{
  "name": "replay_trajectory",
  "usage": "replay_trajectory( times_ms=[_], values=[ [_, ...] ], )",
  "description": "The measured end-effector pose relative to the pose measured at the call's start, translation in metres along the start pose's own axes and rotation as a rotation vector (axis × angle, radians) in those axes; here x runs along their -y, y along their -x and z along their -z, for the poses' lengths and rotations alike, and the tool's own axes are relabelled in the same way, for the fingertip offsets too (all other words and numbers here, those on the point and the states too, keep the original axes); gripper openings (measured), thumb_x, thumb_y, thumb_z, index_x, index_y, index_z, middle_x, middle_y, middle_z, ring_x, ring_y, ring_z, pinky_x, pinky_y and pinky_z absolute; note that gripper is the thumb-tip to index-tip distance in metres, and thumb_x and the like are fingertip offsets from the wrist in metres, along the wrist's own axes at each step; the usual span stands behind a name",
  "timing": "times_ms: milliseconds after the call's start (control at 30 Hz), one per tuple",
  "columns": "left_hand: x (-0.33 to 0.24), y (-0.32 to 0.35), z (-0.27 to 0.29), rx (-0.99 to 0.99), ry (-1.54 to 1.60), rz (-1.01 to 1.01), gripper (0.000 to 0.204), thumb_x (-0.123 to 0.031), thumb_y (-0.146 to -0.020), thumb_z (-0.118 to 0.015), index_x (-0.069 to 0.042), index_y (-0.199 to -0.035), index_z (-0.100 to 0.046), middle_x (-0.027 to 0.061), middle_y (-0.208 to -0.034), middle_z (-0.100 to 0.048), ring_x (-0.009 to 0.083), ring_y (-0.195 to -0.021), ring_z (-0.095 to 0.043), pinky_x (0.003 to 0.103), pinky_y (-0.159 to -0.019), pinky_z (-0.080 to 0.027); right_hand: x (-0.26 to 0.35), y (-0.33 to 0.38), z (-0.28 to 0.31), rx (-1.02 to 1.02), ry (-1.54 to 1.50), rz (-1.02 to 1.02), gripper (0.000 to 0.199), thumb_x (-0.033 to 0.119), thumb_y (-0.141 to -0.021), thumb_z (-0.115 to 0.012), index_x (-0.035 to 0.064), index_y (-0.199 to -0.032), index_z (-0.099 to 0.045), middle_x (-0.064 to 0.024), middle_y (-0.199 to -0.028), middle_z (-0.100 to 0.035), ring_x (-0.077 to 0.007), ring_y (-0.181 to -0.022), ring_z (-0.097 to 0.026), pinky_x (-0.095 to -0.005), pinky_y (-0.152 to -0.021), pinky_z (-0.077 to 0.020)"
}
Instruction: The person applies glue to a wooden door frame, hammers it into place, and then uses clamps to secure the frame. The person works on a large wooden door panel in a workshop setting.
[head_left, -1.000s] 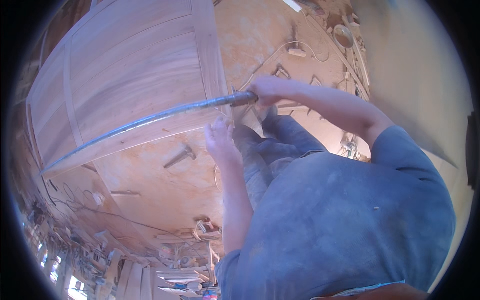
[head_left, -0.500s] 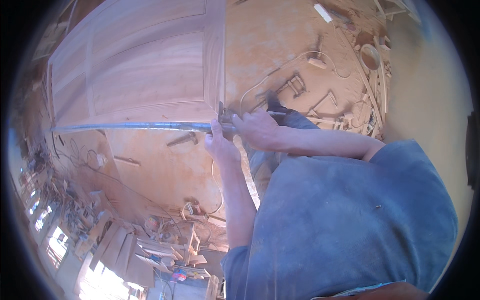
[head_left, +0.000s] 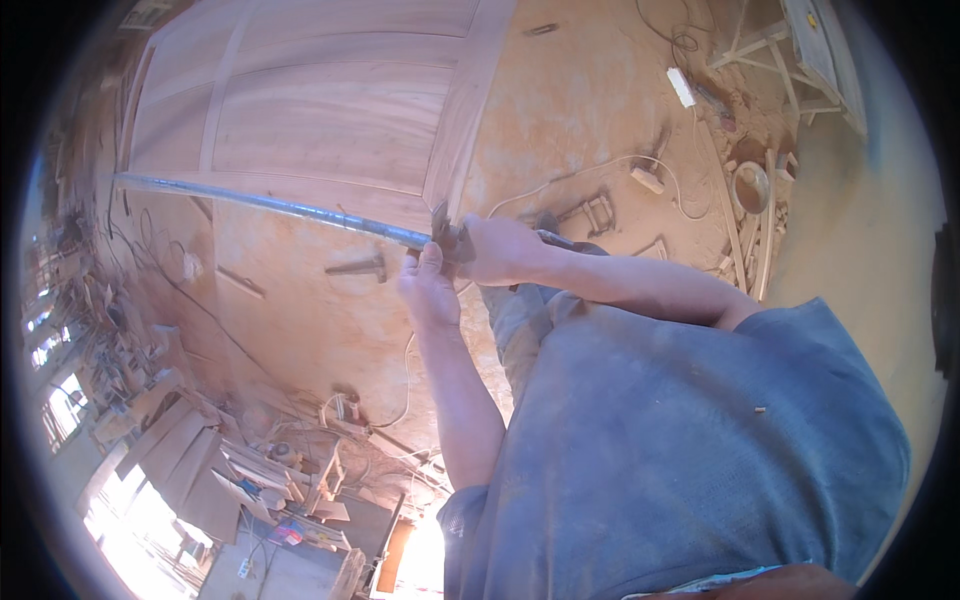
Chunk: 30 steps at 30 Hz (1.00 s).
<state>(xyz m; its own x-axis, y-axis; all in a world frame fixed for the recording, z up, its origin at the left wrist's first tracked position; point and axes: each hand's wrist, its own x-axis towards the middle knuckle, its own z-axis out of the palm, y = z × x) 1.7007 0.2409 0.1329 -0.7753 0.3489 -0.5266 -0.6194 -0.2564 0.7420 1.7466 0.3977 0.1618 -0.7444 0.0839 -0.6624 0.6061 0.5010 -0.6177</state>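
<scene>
Right hand (head_left: 500, 250) grips the near end of a long metal bar clamp (head_left: 290, 210), fist closed around it at the edge of the wooden panelled door (head_left: 330, 110). Left hand (head_left: 428, 290) sits just below that edge, fingers curled against the clamp's jaw piece. The bar lies across the door's lower rail. Judging by this, the clamp is being seated on the door; next comes tightening, which calls for keeping the bar square to the edge.

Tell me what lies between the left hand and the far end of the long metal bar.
Head view: only the metal bar itself, crossing the wooden door panel from the left hand.
</scene>
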Motion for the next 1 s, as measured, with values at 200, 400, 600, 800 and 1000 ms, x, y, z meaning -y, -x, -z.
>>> replay_trajectory(
  times_ms=[200,400,600,800,1000],
  values=[
    [-0.014,0.006,-0.027,-0.288,-0.210,-0.207,0.083,-0.002,-0.097,-0.067,0.013,-0.156,-0.012,0.0199,-0.105,-0.070,0.0235,-0.093,-0.070,0.035,-0.084,-0.056,-0.011,-0.010,0.015,0.336,-0.377,0.007,0.043,0.032,-0.083,-0.074,-0.0007,-0.106,-0.058,-0.0117,-0.065,-0.062,-0.0204,-0.053,-0.059,-0.0362,-0.050,-0.0464],
    [-0.040,-0.013,-0.026,-0.423,0.009,-0.266,0.080,-0.001,-0.096,-0.068,0.010,-0.157,-0.017,0.0187,-0.106,-0.067,0.0242,-0.090,-0.071,0.036,-0.081,-0.059,0.012,0.017,0.006,0.023,-0.247,0.079,0.043,0.024,-0.080,-0.081,0.0001,-0.104,-0.055,-0.0172,-0.081,-0.066,-0.0329,-0.071,-0.066,-0.0455,-0.063,-0.0500],
    [-0.020,-0.020,0.025,-0.093,0.272,0.047,0.029,-0.010,-0.098,-0.067,0.001,-0.124,-0.061,0.0105,-0.105,-0.071,0.0237,-0.095,-0.070,0.037,-0.089,-0.056,0.016,0.016,-0.004,0.016,-0.036,0.099,0.056,0.034,-0.083,-0.076,-0.0023,-0.119,-0.053,-0.0268,-0.103,-0.068,-0.0423,-0.103,-0.067,-0.0490,-0.087,-0.0511],
    [0.008,-0.027,0.035,-0.230,0.373,-0.095,0.027,-0.013,-0.101,-0.061,0.003,-0.122,-0.062,0.0128,-0.108,-0.071,0.0243,-0.096,-0.068,0.038,-0.089,-0.055,0.012,0.013,-0.006,-0.004,-0.280,0.116,0.031,0.031,-0.095,-0.062,0.0008,-0.102,-0.064,-0.0161,-0.085,-0.069,-0.0313,-0.083,-0.069,-0.0418,-0.076,-0.0500],
    [-0.004,-0.023,0.030,-0.169,0.445,-0.084,0.028,-0.015,-0.103,-0.059,0.005,-0.122,-0.062,0.0152,-0.109,-0.071,0.0248,-0.098,-0.068,0.037,-0.088,-0.055,0.000,-0.001,-0.012,0.209,-0.522,-0.052,0.030,0.030,-0.097,-0.062,0.0014,-0.105,-0.065,-0.0129,-0.082,-0.069,-0.0271,-0.079,-0.068,-0.0405,-0.071,-0.0503]
  ],
)
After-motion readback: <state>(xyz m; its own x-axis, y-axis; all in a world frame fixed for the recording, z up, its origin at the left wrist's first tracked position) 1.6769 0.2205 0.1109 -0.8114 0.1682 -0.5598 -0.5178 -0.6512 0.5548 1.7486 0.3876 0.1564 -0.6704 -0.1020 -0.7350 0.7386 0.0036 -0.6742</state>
